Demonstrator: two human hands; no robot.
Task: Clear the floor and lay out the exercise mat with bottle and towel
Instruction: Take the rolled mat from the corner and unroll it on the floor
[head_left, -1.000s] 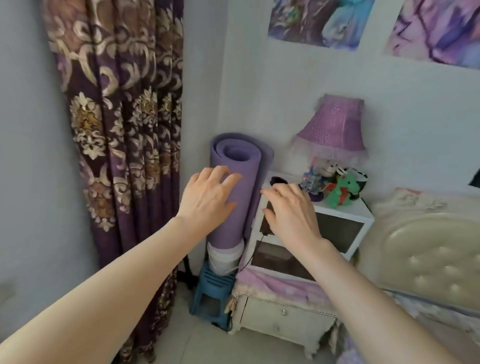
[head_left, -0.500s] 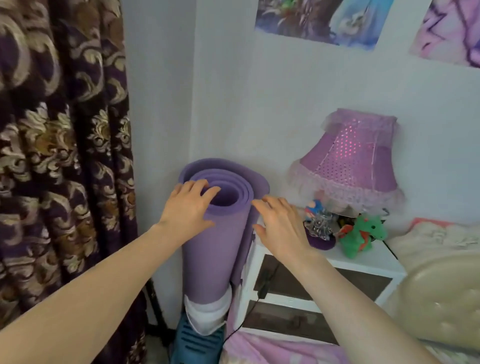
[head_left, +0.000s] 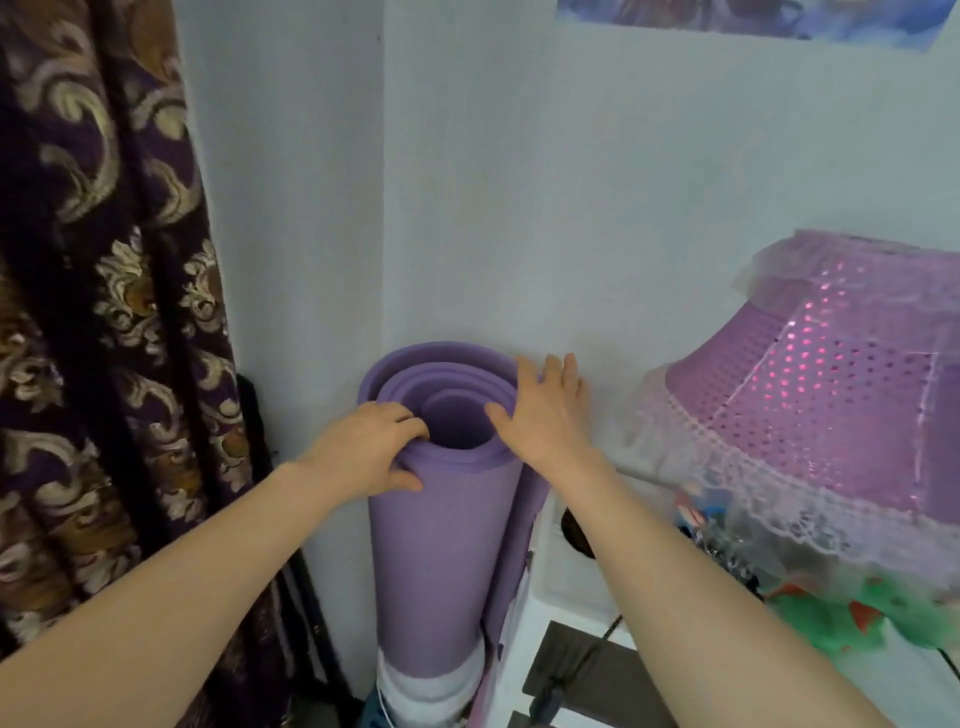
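A rolled purple exercise mat (head_left: 441, 545) stands upright in the wall corner, its open top end facing me. My left hand (head_left: 369, 449) grips the near left rim of the roll, fingers curled over the edge into the layers and thumb on the outside. My right hand (head_left: 543, 410) lies against the right rim with fingers straight, reaching behind the roll toward the wall. The mat's foot sits in a white container (head_left: 431, 691). No bottle or towel is in view.
A patterned purple curtain (head_left: 104, 338) hangs close on the left. On the right a white bedside cabinet (head_left: 566, 587) carries a purple lace lampshade (head_left: 831, 395) and a green plush toy (head_left: 841, 618). A black cable (head_left: 587, 660) hangs down the cabinet front.
I have moved closer and now look down on the roll. My left hand's fingers have curled over the rim. My right hand has moved from beside the mat onto its right rim.
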